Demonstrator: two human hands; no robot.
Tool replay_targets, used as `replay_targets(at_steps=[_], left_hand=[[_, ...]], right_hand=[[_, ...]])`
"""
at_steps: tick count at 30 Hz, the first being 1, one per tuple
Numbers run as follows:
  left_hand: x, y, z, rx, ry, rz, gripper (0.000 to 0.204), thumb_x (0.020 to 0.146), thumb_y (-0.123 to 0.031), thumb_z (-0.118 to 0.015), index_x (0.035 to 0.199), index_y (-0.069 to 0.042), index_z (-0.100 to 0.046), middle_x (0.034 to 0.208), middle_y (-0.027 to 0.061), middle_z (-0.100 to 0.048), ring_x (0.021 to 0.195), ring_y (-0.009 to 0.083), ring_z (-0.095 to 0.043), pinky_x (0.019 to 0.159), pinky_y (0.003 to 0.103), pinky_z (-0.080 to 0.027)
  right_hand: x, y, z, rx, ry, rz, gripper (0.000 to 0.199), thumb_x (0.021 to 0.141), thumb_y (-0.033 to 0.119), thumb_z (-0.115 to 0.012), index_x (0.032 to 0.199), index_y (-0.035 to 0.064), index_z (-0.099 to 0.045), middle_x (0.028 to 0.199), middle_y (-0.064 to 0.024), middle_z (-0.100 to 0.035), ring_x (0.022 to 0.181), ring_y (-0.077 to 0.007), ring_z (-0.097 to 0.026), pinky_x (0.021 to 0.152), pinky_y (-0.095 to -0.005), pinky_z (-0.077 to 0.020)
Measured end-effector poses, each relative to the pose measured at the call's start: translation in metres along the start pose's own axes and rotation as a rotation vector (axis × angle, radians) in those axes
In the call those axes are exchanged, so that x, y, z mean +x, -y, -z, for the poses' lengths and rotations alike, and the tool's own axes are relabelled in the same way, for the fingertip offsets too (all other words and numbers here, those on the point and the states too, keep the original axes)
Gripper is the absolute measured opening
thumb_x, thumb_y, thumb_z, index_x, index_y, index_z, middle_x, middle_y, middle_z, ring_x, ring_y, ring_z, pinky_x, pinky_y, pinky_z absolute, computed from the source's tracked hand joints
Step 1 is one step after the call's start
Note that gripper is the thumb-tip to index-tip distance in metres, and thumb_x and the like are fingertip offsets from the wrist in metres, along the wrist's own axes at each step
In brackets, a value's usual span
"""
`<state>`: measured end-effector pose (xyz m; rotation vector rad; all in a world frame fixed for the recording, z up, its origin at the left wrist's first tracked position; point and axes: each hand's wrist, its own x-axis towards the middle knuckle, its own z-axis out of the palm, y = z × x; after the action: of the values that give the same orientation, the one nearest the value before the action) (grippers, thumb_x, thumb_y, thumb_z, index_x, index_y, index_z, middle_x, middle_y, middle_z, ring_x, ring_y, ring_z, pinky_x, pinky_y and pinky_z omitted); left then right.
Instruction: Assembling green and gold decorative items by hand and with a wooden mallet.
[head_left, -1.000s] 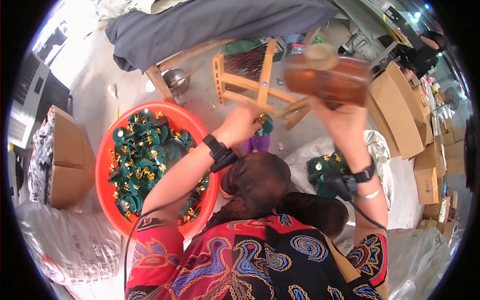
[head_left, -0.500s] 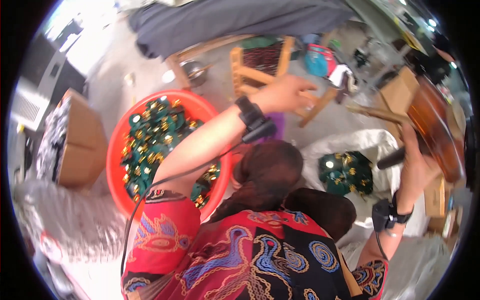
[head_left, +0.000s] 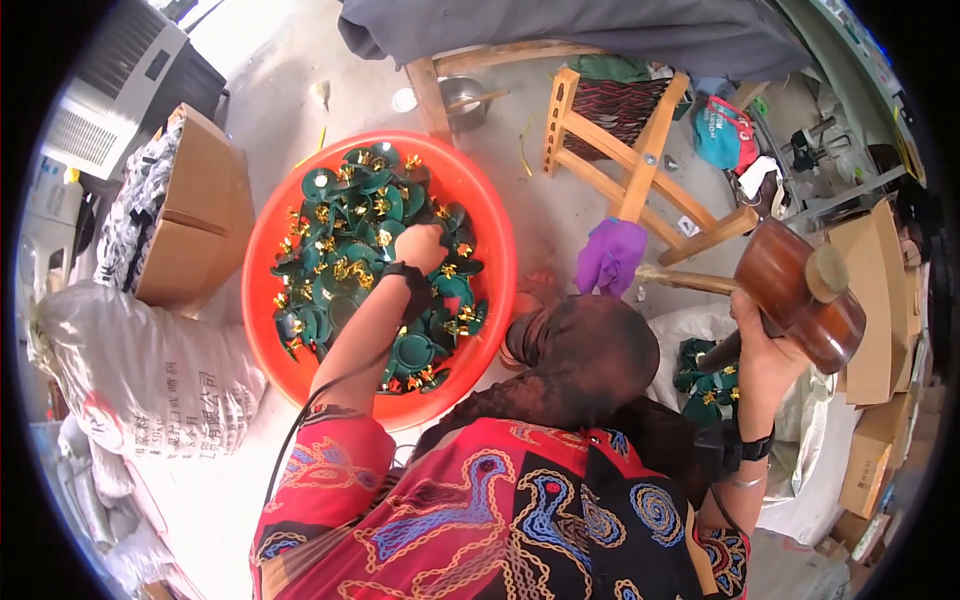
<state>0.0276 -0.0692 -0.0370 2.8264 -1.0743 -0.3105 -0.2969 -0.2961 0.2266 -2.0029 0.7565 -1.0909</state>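
The left hand (head_left: 420, 247) is curled shut among green-and-gold pieces (head_left: 350, 250) mid-basin in the red basin (head_left: 495, 250). The right hand (head_left: 765, 345) grips a wooden mallet (head_left: 800, 295). A brown carton (head_left: 195, 220) sits beside the basin's left rim.

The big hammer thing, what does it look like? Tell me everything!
The mallet looks wooden, with a fat, glossy reddish-brown head shaped like a barrel and a paler round end face. A dark handle runs down from the head into the right hand, which grips it just under the head and holds it raised, tilted, at the picture's right side. Nothing else touches it. Cardboard boxes lie behind it.
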Motion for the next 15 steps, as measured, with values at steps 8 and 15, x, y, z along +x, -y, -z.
replay_targets(at_steps=[8,15], left_hand=[[0.005,-0.003,-0.029,0.138,0.034,0.171,0.022,0.074,-0.018,-0.061,0.091,-0.007,-0.052,0.079,0.0138,-0.063,0.076,0.0312,-0.063,0.061,0.041,-0.051],[-0.004,-0.05,0.093,-1.271,0.103,0.066,0.038,0.076,-0.001,-0.056,0.114,0.0,-0.048,0.072,0.0036,-0.057,0.052,0.0076,-0.05,0.044,0.019,-0.039]], right_hand=[[-0.003,-0.011,0.002,0.082,0.026,-0.154,0.055,0.069,-0.005,-0.071,0.117,-0.0005,-0.044,0.111,-0.0102,-0.056,0.098,-0.0171,-0.056,0.088,-0.0304,-0.0442],[0.015,0.005,-0.006,0.027,-0.017,0.051,0.059,0.07,-0.005,-0.07,0.121,-0.0004,-0.041,0.114,-0.0105,-0.055,0.102,-0.0179,-0.055,0.091,-0.0316,-0.0431]])
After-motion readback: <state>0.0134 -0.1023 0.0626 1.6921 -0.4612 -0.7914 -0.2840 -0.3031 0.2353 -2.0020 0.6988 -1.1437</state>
